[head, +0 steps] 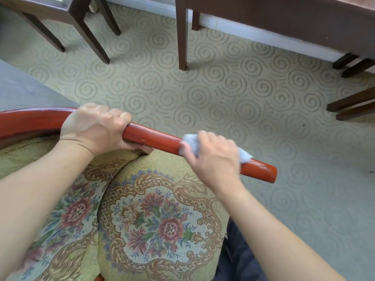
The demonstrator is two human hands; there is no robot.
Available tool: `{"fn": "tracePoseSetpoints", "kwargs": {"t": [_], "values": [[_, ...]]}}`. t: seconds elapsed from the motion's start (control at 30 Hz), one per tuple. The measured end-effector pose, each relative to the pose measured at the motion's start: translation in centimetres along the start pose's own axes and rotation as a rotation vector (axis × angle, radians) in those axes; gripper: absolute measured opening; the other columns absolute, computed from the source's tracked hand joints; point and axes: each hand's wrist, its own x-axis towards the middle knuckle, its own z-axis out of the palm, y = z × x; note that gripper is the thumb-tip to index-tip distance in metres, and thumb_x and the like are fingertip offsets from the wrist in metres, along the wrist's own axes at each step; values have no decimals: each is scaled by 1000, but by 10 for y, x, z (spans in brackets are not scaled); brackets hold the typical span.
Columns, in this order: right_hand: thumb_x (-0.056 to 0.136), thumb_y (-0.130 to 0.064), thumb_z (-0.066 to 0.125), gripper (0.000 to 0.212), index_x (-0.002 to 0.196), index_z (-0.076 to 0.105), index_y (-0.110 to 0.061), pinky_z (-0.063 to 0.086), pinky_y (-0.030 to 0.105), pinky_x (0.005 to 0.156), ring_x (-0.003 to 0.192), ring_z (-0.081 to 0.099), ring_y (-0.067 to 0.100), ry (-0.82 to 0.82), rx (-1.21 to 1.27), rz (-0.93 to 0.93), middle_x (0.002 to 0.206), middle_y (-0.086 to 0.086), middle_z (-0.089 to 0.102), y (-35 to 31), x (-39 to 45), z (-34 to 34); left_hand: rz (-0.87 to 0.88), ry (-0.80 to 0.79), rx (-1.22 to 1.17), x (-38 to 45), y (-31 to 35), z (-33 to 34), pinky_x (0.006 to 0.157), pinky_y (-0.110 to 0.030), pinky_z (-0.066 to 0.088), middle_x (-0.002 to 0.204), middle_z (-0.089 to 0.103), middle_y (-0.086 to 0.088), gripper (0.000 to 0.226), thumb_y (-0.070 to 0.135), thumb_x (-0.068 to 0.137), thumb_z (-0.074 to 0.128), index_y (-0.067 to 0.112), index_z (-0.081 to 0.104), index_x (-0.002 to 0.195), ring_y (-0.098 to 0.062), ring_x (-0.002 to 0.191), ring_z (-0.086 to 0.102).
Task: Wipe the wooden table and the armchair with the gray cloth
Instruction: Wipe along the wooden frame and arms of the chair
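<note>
From the head camera, the armchair [158, 220] fills the lower left: a floral seat cushion with a glossy red wooden armrest [154, 138] curving in from 9 o'clock and running down toward 4 o'clock, where it ends in a rounded tip.

The left hand [93, 128] sits at about 10 o'clock from the cushion's middle, fingers curled over the top of the armrest and thumb beneath it, gripping the wood firmly.

The right hand [213, 159] lies further along the same rail, toward 4 o'clock from the left hand and well apart from it. Its fingers wrap the cloth [190, 142] against the armrest; pale gray folds show at both sides of the hand, one at 10 o'clock of the knuckles and one at 3 o'clock. The hand is a little blurred, so how tightly the fingers close under the rail is hard to say.

The carpet [203, 94] has a swirl pattern. At 12 to 2 o'clock stands the table [284, 15], dark wood, with one leg planted on the carpet. Chair legs [81, 33] show at 11 o'clock, and more dark legs at 3 o'clock.
</note>
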Motion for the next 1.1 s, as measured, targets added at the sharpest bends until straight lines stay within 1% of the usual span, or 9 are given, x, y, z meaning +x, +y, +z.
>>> {"fn": "tracePoseSetpoints", "kwargs": {"t": [0.1, 0.17, 0.37, 0.53, 0.67, 0.73, 0.87, 0.97, 1.1], "values": [[99, -59, 30, 54, 85, 56, -14, 35, 41, 67, 70, 55, 32, 58, 15, 95, 77, 5, 57, 74, -39, -14, -8, -7, -4, 0, -1, 0, 57, -33, 28, 61, 63, -14, 84, 91, 76, 36, 10, 54, 65, -33, 52, 62], [98, -50, 35, 51, 95, 63, -8, 35, 40, 71, 75, 57, 34, 110, 91, 136, 84, 9, 61, 92, -54, -15, -12, -32, -9, 1, -1, -3, 56, -32, 31, 62, 64, -14, 84, 90, 75, 37, 10, 58, 65, -33, 51, 62], [98, -34, 37, 32, 82, 58, -16, 38, 44, 84, 80, 54, 30, 220, 4, 494, 81, 5, 58, 14, -24, 4, 12, -32, -2, 2, -1, -4, 56, -32, 40, 62, 65, -14, 80, 87, 73, 40, 9, 58, 65, -32, 51, 63], [98, -38, 39, 28, 90, 59, -20, 37, 43, 91, 88, 55, 26, 41, 83, 283, 90, 2, 59, -77, 10, 19, 24, -7, 72, 2, -2, -4, 54, -31, 40, 60, 65, -11, 70, 79, 77, 49, 11, 58, 65, -30, 50, 63], [98, -39, 35, 34, 93, 61, -17, 37, 43, 78, 85, 56, 29, 7, 190, 228, 91, 5, 62, -136, 41, 26, 32, 74, 107, 3, -2, 0, 50, -30, 39, 56, 62, -10, 40, 31, 95, 41, 14, 55, 62, -29, 44, 59], [98, -39, 33, 37, 93, 61, -15, 38, 44, 74, 83, 56, 30, 17, 179, 139, 91, 6, 62, -136, 42, 25, 53, 100, 99, 4, -1, -2, 49, -29, 37, 54, 60, -11, 36, 22, 92, 39, 13, 53, 60, -28, 42, 56], [98, -43, 34, 38, 99, 60, -14, 40, 42, 68, 82, 57, 30, -56, 88, -123, 93, 7, 61, -82, 28, 17, 24, -20, 72, 3, 1, -6, 55, -31, 38, 61, 64, -13, 59, 63, 86, 47, 9, 58, 64, -31, 49, 62], [99, -40, 40, 33, 92, 59, -14, 39, 41, 63, 74, 57, 31, -44, -20, -122, 85, 7, 59, -24, 6, 6, 2, -75, 25, 1, 2, -10, 59, -33, 42, 66, 68, -12, 76, 83, 72, 47, 9, 62, 68, -32, 55, 65], [101, -38, 39, 34, 87, 57, -12, 39, 42, 64, 70, 52, 31, 3, -57, -102, 81, 8, 56, 26, -24, -11, -148, -262, 102, 11, 7, -23, 64, -29, 37, 81, 70, 8, 80, 101, 61, 38, 27, 64, 78, -22, 75, 69]]}}
